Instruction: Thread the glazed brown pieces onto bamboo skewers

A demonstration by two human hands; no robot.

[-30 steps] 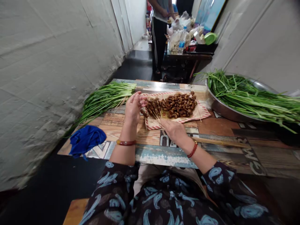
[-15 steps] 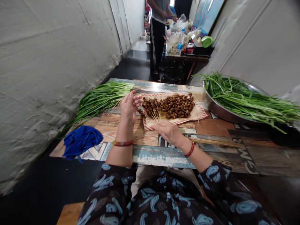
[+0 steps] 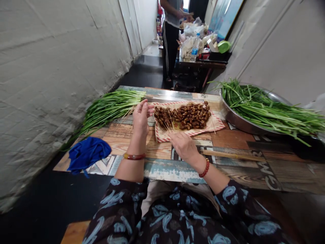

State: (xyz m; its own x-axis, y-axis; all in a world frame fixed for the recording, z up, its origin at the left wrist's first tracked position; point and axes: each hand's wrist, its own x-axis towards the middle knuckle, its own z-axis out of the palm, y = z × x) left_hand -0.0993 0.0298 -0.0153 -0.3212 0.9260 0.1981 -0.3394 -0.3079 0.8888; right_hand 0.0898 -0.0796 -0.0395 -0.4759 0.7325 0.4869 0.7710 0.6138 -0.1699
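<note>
A heap of glossy brown, bean-sized morsels [image 3: 191, 115] lies on a paper sheet with a red-striped border [image 3: 215, 126]. On its left side, skewers loaded with similar morsels [image 3: 162, 115] lie close together, their bare stick ends pointing towards me. My right hand [image 3: 185, 146] has its fingers closed at those stick ends, on a skewer; its fingertips are partly hidden. Just left of the loaded skewers, my left hand [image 3: 141, 117] is raised with fingers apart, holding nothing that I can see. Thin bare sticks [image 3: 125, 117] show beside it.
Long green stalks [image 3: 109, 106] lie at the table's left, near a blue cloth [image 3: 88, 153]. At right, a metal basin [image 3: 235, 118] holds more greens. A bundle of thin sticks [image 3: 232, 155] lies nearer me. Beyond, a person [image 3: 171, 40] stands by another table with bags and a bottle [image 3: 195, 47].
The loaded skewer that hung apart beside my left hand now lies against the others on the paper. My right hand has shifted slightly right. The far person's hands have moved.
</note>
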